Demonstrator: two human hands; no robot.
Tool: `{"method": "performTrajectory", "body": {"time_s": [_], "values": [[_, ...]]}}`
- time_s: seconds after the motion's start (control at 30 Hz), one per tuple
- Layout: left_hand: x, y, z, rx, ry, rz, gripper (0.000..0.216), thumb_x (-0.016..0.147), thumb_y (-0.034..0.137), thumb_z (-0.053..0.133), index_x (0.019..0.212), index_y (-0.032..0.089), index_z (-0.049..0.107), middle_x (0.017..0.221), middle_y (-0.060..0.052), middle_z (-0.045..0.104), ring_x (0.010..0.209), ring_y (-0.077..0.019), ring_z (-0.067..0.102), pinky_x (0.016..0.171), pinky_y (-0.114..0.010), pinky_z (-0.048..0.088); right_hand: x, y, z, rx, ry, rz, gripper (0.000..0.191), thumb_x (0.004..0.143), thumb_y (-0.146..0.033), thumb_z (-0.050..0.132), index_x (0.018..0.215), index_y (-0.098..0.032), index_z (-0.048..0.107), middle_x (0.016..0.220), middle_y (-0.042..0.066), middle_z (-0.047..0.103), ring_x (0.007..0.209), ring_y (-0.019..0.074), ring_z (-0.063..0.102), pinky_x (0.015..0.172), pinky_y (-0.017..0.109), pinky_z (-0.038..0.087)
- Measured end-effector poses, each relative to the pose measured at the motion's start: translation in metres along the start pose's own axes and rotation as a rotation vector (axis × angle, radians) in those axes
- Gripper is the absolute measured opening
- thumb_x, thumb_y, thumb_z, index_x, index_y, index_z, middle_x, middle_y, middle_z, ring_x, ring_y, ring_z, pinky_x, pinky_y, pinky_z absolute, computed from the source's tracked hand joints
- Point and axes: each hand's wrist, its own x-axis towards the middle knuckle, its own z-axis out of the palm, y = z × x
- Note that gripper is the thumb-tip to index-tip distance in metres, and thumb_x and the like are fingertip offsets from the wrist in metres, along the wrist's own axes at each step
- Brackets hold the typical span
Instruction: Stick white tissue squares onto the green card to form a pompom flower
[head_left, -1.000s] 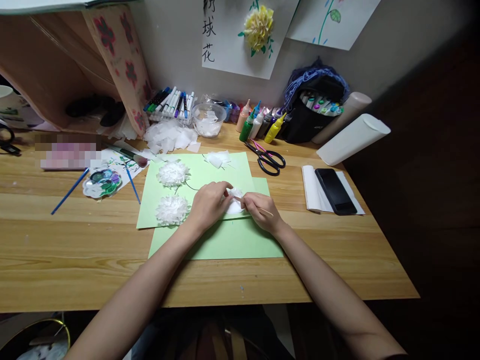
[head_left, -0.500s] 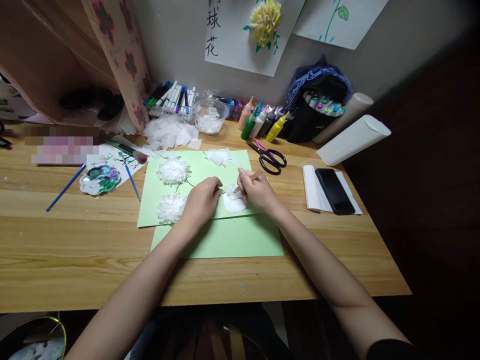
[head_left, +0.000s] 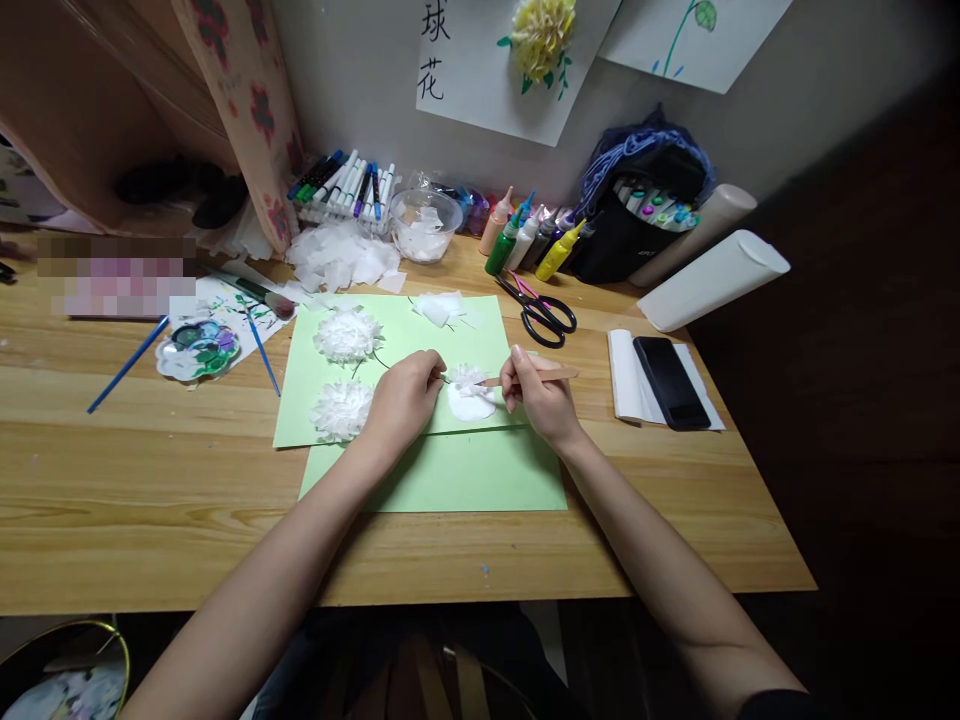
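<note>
My right hand (head_left: 538, 395) is closed around a flat wooden craft stick (head_left: 559, 374), whose left end touches a small white paper flower (head_left: 469, 378). That flower lies over a round white paper piece (head_left: 472, 405) on the green sheet. My left hand (head_left: 411, 388) is pinched just left of the flower, on what looks like its thin dark stem. Two fuller white paper flowers, an upper one (head_left: 347, 335) and a lower one (head_left: 341, 410), lie left of my left hand, the lower partly behind it. White petals (head_left: 439, 309) rest at the sheet's top edge.
Black-handled scissors (head_left: 546, 318) lie beyond my right hand, before several paint bottles (head_left: 556, 250). A phone (head_left: 670, 382) rests on tissues at right. Paper scraps (head_left: 341, 258), a clear bowl (head_left: 426, 228), markers (head_left: 349, 185) and a paint palette (head_left: 197, 351) stand behind and left.
My right hand has shifted slightly right, and the stick has swung to lie nearly level, showing more of its length. My left hand stays in place. The view has tilted slightly.
</note>
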Motion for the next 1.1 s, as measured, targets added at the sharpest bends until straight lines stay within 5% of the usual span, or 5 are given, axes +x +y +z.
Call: {"method": "performTrajectory", "body": {"time_s": [0.23, 0.47, 1.1], "values": [[-0.01, 0.021, -0.001, 0.207, -0.017, 0.097, 0.015, 0.081, 0.036, 0.058, 0.081, 0.021, 0.062, 0.083, -0.002, 0.06, 0.078, -0.0168, 0.057, 0.055, -0.026, 0.034, -0.011, 0.01, -0.002, 0.051, 0.089, -0.037, 0.051, 0.092, -0.05, 0.038, 0.054, -0.019, 0.051, 0.044, -0.003, 0.045, 0.038, 0.009, 0.043, 0.041, 0.025, 0.032], [-0.006, 0.021, 0.015, 0.327, 0.012, 0.147, 0.015, 0.084, 0.028, 0.051, 0.081, 0.021, 0.064, 0.082, -0.002, 0.061, 0.077, -0.0162, 0.057, 0.054, -0.028, 0.031, -0.014, 0.013, -0.007, 0.031, 0.056, -0.051, 0.05, 0.093, -0.048, 0.039, 0.054, -0.019, 0.051, 0.043, -0.003, 0.046, 0.038, 0.0085, 0.044, 0.042, 0.024, 0.033], [-0.005, 0.021, 0.014, 0.219, 0.033, 0.104, 0.014, 0.08, 0.032, 0.055, 0.086, 0.021, 0.061, 0.086, -0.001, 0.064, 0.08, -0.0162, 0.058, 0.058, -0.026, 0.035, -0.014, 0.016, 0.002, -0.081, -0.049, -0.157, 0.043, 0.096, -0.04, 0.036, 0.063, -0.019, 0.052, 0.05, -0.003, 0.048, 0.047, 0.0098, 0.047, 0.052, 0.025, 0.037]]}}
